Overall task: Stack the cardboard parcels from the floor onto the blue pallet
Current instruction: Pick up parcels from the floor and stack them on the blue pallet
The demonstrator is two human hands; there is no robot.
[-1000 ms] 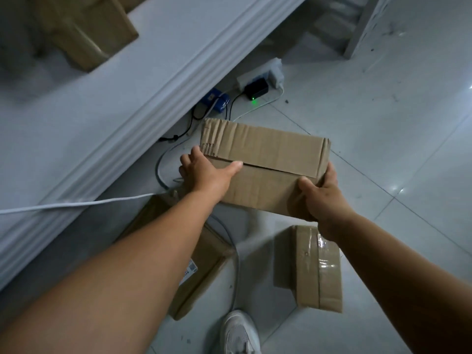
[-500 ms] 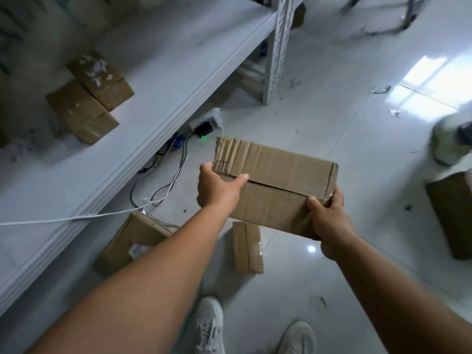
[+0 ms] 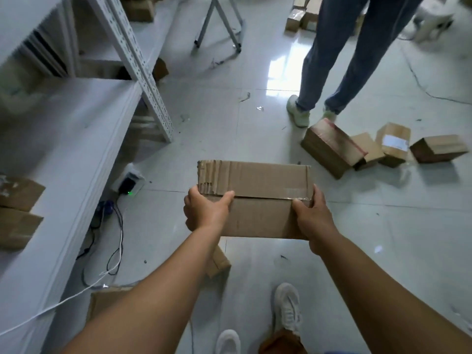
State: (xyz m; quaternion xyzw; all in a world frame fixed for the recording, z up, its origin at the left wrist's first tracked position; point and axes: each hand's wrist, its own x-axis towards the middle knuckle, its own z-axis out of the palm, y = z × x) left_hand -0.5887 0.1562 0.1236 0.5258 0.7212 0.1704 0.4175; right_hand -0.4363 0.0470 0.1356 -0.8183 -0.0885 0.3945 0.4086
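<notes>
Tiled floor (image 3: 204, 118) holds loose parcels (image 3: 332, 146) beyond both hands, left (image 3: 204, 213) and right (image 3: 313, 218), gripping the box (image 3: 258, 198) ends; tripping could drop it.

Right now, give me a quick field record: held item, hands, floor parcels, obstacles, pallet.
held item: long brown cardboard parcel, taped seam, crumpled left flap, carried level above the floor
left hand: grips the parcel's left end, thumb on top
right hand: grips the right end, thumb on top
floor parcels: cluster of brown cardboard boxes ahead right; small box under the left forearm
obstacles: second person's legs in grey trousers ahead; cables by the white metal shelf
pallet: blue pallet not in view
</notes>
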